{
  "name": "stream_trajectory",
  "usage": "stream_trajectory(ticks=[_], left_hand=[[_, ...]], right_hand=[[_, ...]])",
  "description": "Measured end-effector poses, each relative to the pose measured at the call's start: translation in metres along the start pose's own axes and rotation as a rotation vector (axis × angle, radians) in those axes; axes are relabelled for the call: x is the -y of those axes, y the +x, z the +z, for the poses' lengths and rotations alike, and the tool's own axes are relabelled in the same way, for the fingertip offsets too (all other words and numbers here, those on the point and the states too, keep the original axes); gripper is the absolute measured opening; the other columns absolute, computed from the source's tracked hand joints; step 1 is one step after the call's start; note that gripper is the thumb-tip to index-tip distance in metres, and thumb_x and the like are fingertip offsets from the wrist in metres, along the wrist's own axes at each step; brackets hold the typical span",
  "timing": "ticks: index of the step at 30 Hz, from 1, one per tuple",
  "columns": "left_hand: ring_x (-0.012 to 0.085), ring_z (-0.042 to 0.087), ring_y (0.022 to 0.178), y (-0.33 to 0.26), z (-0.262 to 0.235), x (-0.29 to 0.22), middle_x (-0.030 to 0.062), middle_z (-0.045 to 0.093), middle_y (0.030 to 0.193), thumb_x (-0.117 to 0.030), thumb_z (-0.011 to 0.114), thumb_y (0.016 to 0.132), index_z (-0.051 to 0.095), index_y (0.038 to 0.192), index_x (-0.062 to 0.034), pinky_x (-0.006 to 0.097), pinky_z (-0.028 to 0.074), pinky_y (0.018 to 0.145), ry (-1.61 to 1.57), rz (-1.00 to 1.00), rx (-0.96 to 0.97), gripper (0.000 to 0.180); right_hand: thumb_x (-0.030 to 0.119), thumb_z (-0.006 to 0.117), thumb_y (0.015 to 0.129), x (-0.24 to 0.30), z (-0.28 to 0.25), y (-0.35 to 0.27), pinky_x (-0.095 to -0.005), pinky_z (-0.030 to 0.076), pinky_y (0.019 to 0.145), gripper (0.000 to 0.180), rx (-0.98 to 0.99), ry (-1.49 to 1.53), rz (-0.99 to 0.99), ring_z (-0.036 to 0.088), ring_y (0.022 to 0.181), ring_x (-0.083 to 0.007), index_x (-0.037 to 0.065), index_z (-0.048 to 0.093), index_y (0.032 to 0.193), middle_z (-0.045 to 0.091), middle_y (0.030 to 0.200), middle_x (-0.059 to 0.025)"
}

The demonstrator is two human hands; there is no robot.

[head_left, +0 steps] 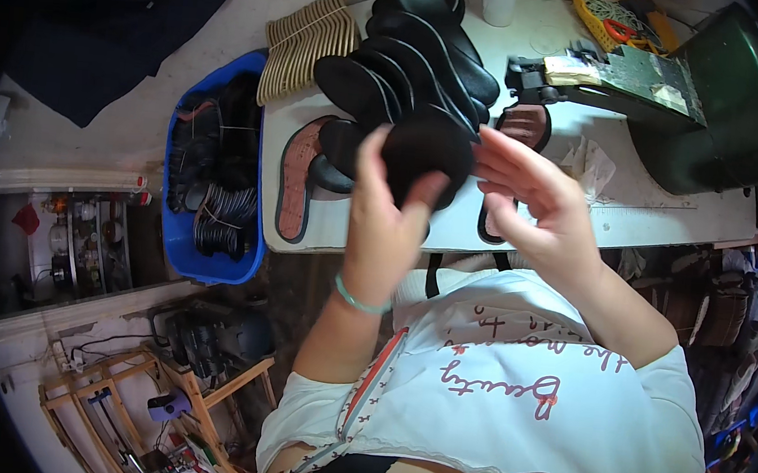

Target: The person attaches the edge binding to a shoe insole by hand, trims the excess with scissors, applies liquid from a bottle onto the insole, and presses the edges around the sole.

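Observation:
My left hand (385,187) grips a black insole (428,151) with the thumb across its face; the rounded end points toward me and is slightly blurred. At its right edge my right hand (536,192) has its fingers stretched and apart. Whether those fingertips touch the insole I cannot tell. Behind it, a fanned heap of black insoles (403,67) lies on the white table (651,215). One insole with a pinkish-brown face and black rim (297,180) rests at the table's left edge. Another such piece (526,123) shows beyond my right hand.
A strapped bundle of tan-edged strips (310,46) lies at the back left. Beside the table stands a blue basket (260,226) of bundled black pieces. To the right is a green sewing machine (654,85), with a yellow basket (592,16) of string behind it.

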State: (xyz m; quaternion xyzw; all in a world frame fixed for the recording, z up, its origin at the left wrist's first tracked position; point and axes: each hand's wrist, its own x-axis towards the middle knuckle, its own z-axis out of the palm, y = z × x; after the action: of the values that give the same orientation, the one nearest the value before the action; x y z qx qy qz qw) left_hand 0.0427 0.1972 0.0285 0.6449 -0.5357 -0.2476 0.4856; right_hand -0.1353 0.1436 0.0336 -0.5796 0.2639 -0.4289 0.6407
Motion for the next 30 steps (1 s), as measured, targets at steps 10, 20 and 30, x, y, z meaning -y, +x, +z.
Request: stream_trajectory(ticks=[10,20,30], left_hand=[[0.0481,0.021,0.138,0.047,-0.007,0.09,0.0328,0.02,0.149,-0.028,0.068,0.087,0.016,0.147,0.0101,0.051,0.021,0.114,0.601,0.052,-0.162,0.087],[0.0268,0.054,0.108,0.01,0.052,0.046,0.0155,0.051,0.121,-0.004,0.068,0.082,0.055,0.121,0.0,0.035,0.045,0.093,0.358,0.35,-0.05,0.041],[0.0129,0.062,0.096,-0.007,0.057,0.043,0.0137,0.065,0.11,-0.022,0.066,0.094,0.049,0.125,0.0075,0.027,0.052,0.082,-0.353,-0.418,0.249,0.046]], right_hand=[[0.036,0.068,0.086,-0.058,-0.051,-0.029,-0.0366,0.052,0.068,0.045,0.194,-0.986,0.547,0.068,0.071,-0.027,-0.007,0.061,0.098,0.065,0.07,-0.0173],[0.019,0.068,0.089,-0.106,-0.053,-0.02,-0.0231,0.042,0.042,0.022,-0.04,-0.433,0.672,0.058,0.049,-0.0103,-0.001,0.057,0.086,0.06,0.061,-0.0049],[0.012,0.062,0.094,-0.058,-0.037,-0.061,-0.0221,0.047,0.051,0.014,0.223,0.011,0.634,0.06,0.054,-0.0082,0.001,0.053,0.091,0.063,0.068,-0.0015]])
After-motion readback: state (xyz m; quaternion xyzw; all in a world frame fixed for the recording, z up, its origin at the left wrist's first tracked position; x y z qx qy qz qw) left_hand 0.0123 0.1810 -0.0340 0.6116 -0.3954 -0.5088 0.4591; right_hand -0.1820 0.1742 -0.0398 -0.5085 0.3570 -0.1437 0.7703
